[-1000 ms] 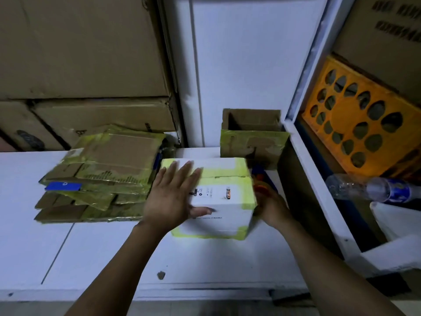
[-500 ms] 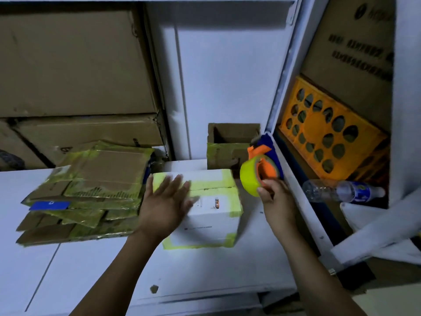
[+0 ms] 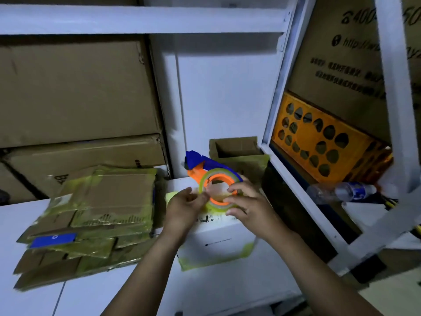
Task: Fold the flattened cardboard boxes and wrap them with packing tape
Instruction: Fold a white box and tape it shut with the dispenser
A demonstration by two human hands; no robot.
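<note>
So the tape dispenser [image 3: 200, 171] is held just above the white box [image 3: 218, 238], which sits near the front right corner of the worktop [image 3: 216, 293]. Its yellow-green roll [image 3: 218, 174] lies mostly flat with the orange core's hole facing up. The blue handle [image 3: 193, 158] points away toward the back wall, so the long axis runs front to back, angled a bit left.

The right hand [image 3: 248, 206] is wrapped around the near right side of the roll, one finger hooked into the core. The left hand [image 3: 182, 210] pinches at the roll's left rim – I can't tell if it has the tape end.

The worktop is white, inside a white shelf frame [image 3: 275, 99]. A stack of flattened boxes [image 3: 102, 201], tape-wrapped and carrying a blue label [image 3: 53, 239], sits at the left, and a small open carton [image 3: 237, 149] sits at the back. Big brown cartons [image 3: 68, 92] fill the back left; an orange crate [image 3: 319, 142] and a water bottle [image 3: 346, 191] are off to the right.

Writing: the carton at upper right [image 3: 337, 71] reads "400-" and "http://w" – the rest is blurred, and the white box's print is too small.
</note>
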